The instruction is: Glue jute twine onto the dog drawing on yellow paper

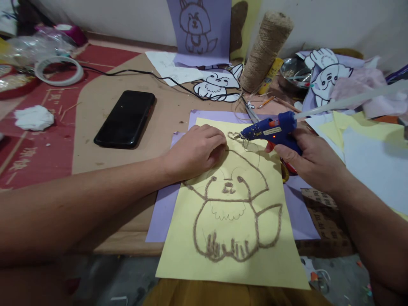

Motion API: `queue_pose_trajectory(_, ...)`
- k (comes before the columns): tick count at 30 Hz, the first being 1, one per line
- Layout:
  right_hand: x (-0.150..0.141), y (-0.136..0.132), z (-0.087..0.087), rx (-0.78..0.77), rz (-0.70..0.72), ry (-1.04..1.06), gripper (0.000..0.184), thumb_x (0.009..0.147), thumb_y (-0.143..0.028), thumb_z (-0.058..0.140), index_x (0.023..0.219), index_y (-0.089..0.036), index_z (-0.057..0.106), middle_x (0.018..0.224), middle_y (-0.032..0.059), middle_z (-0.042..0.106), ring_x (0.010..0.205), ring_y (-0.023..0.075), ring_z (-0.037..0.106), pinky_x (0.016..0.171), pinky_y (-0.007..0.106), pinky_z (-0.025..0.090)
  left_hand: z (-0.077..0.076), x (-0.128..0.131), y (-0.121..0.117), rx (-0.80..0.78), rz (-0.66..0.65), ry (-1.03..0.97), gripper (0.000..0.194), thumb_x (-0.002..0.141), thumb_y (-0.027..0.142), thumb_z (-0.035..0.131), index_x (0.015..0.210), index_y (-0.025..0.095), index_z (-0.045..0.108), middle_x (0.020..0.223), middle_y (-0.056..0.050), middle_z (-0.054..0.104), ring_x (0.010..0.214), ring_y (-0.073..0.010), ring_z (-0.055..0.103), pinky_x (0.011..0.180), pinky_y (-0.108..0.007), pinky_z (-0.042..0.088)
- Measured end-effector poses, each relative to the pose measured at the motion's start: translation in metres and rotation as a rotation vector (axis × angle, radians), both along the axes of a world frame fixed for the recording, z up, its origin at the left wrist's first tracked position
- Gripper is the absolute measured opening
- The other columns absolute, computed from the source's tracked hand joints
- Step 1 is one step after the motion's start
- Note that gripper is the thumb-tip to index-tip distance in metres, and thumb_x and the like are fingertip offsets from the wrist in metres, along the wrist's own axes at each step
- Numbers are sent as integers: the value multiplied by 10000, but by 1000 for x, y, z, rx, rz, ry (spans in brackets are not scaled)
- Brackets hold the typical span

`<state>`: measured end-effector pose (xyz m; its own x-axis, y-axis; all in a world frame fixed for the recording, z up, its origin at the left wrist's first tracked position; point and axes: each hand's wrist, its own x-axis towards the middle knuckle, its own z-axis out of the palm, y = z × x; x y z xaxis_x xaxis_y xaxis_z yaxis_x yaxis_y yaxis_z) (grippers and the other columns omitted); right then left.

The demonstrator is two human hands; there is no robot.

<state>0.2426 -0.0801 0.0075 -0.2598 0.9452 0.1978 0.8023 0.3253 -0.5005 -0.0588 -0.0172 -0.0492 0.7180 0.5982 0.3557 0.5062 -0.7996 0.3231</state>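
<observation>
Pale wall at the far side; desk below it, cluttered. Hands apart. Left hand rests on the far left part of the yellow sheet, fingers curled; cannot tell whether they pinch anything. Right hand is clamped round a blue glue gun, nozzle by a small brown heart near the sheet's far edge.

Progress, as judged: animal figure mostly laid in brown cord. Done: body, tail, feet strokes, eyes, nose, mouth, lower and right head outline. Left: scalloped chest line, brow curves and the right ear, all thin line only. Left ear area hidden by the hand.

Outward: purple sheet beneath the yellow one; black phone to the left; twine roll far right of centre, beside a purple card bearing a similar figure.
</observation>
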Motion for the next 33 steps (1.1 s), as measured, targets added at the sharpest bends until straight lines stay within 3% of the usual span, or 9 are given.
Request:
queue_pose_trajectory(10, 1, 1, -7, 54, 62, -4, 418, 1082, -562, 591, 1265, -205, 708, 1185, 156, 825, 985, 337, 777, 848, 477, 621, 1, 0, 0, 11, -3, 3, 210, 1082, 184, 574, 1101, 152, 780, 1186, -125, 829, 1087, -275, 748, 972, -420, 564)
queue_pose_trajectory(13, 1, 0, -5, 53, 75, 5, 433, 1079, -580, 601, 1304, -226, 710, 1235, 140, 827, 1060, 344, 786, 900, 482, 641, 2, -1, 0, 9, -3, 4, 214, 1085, 187, 573, 1104, 150, 782, 1190, -128, 830, 1090, -276, 749, 968, -420, 566)
queue_pose_trajectory(21, 0, -3, -1, 76, 40, -5, 443, 1070, -541, 596, 1317, -203, 740, 1250, 154, 820, 1114, 358, 781, 949, 508, 644, 1, -1, -1, 1, 5, -4, 218, 1081, 188, 571, 1104, 155, 786, 1191, -136, 831, 1088, -273, 745, 971, -429, 567)
queue_pose_trajectory(33, 2, -2, -3, 84, 54, -50, 466, 1092, -555, 576, 1269, -156, 740, 1180, 179, 835, 1001, 355, 806, 838, 490, 647, 2, 0, -1, -12, 9, 1, 218, 1076, 180, 572, 1105, 156, 786, 1195, -133, 828, 1094, -271, 742, 977, -427, 562)
